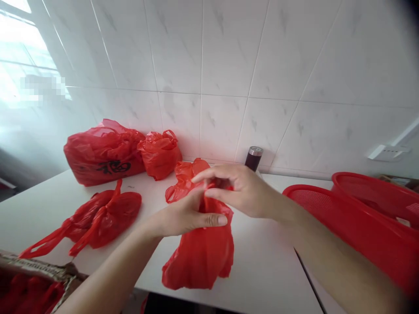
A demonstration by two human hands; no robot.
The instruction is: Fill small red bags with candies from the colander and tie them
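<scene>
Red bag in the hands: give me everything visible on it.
The red bag is thin, glossy, crinkled plastic, limp and seemingly empty. Its gathered neck is gripped by the left hand and pinched by the right hand; a handle loop sticks up behind them. The body lies down the white table near its front edge.

White countertop, against the tiled wall.
Back left: large red bag with black print, touching a smaller knotted red bag.
Front left: flattened red bags, handles trailing toward the edge.
Centre: crumpled red bag; its lower end probably rests on the surface.
By the wall: dark silver-capped bottle, upright.
Right: two red basins, overlapping.
</scene>
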